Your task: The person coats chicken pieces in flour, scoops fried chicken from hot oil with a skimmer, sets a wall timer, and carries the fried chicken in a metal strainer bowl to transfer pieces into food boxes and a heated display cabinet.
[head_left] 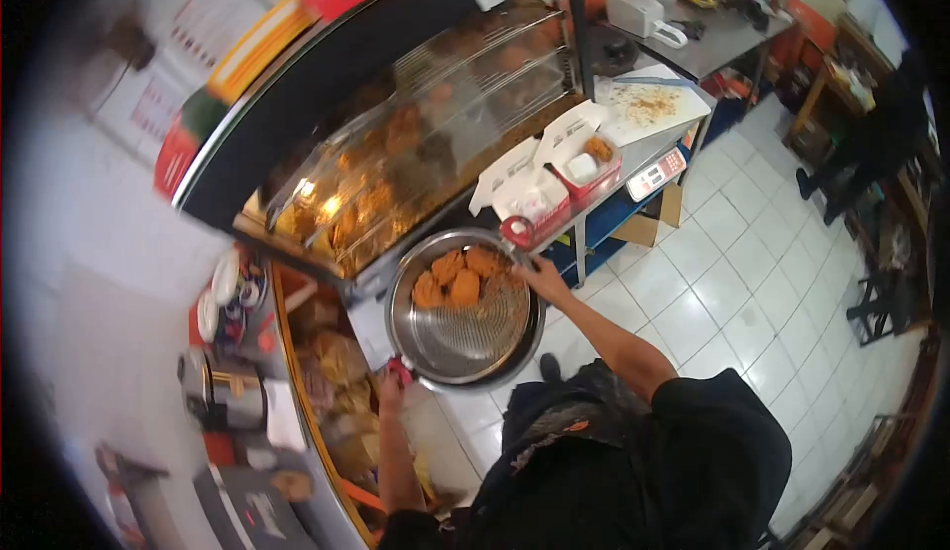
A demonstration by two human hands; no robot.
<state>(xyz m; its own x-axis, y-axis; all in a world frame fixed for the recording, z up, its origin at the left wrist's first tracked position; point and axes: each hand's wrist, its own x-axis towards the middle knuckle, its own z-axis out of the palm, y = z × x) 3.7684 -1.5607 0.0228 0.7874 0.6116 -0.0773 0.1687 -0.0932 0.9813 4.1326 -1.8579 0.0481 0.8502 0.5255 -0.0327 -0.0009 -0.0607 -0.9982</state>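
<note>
A wide steel bowl [465, 337] with a perforated bottom is in front of me. Several pieces of fried chicken [450, 279] and loose crumbs lie in its upper part. Low on the bowl's left side, my left hand [392, 384] is closed on a red handle [400, 370] at the rim. My right hand [540, 277] is at the upper right rim, fingers closed around a grey metal utensil [518, 256] whose kind is unclear. Just above that hand, a red ring-shaped part [517, 231] shows at the rim.
Behind the bowl stands a lit glass display case [396, 169] holding fried food. Open red-and-white boxes [582, 162], a crumb-covered cutting board [648, 104] and a scale [657, 174] are to its right. A drawer of bagged goods [341, 362] borders my left. Another person [881, 134] stands far right.
</note>
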